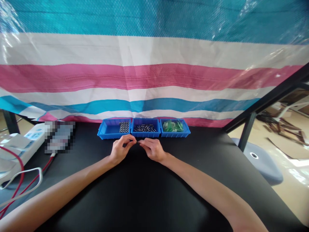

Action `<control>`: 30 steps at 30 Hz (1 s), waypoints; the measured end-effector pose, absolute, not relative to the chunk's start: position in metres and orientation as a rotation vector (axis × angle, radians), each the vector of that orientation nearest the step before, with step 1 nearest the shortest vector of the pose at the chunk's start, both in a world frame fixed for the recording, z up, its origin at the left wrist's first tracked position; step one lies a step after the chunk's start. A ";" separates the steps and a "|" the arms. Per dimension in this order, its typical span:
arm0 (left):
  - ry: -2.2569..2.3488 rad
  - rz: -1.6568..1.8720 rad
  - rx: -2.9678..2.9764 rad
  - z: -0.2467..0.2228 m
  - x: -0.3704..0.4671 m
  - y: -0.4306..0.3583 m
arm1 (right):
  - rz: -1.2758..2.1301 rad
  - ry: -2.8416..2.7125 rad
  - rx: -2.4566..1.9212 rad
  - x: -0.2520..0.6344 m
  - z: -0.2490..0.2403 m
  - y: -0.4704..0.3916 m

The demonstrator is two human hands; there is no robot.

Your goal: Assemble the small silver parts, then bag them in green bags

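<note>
- Pinching a small, thin, dark piece [138, 142] from its left side, the left hand [118, 150] has the tips of its thumb and forefinger pressed together, with the two digits curved into a loop.
- The right hand [154, 150] pinches the same piece from the opposite side; its grip is closed and its other fingers are curled. The exact form of the piece is too small to tell.
- Both hands are above the black, smooth counter [145, 193], just on the near side of the bins. The piece is between the two sets of fingertips, near the middle bin.
- Three blue plastic bins are arranged side by side in a row.
- The left bin [108, 128] contains round, silvery metal parts [124, 127], grouped at its right end.
- The middle bin [145, 134] contains slender, shiny metal pins [145, 128], lying loose in mixed directions.
- The right bin [177, 134] contains green and clear small pieces [173, 125] in a loose heap.
- A white power strip [33, 134] with red and white cables is at the far left.
- A striped blue, white and pink plastic sheet [149, 75] hangs behind the bins.
- A grey stool [264, 164] is beside the counter, at the right.
</note>
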State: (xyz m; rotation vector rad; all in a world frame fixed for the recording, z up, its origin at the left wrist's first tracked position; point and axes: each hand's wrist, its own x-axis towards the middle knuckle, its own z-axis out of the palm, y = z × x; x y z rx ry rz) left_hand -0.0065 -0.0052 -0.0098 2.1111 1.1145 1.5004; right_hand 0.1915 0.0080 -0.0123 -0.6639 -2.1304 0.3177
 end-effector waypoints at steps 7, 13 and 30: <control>1.090 1.505 2.095 -0.009 -0.007 -0.005 | 0.301 -2.132 -0.636 0.192 -0.013 0.008; 1.112 1.499 2.101 -0.010 -0.007 -0.005 | 0.293 -2.142 -0.652 0.192 -0.014 0.007; 1.092 1.503 2.058 -0.011 -0.007 -0.005 | 0.295 -2.157 -0.644 0.191 -0.013 0.006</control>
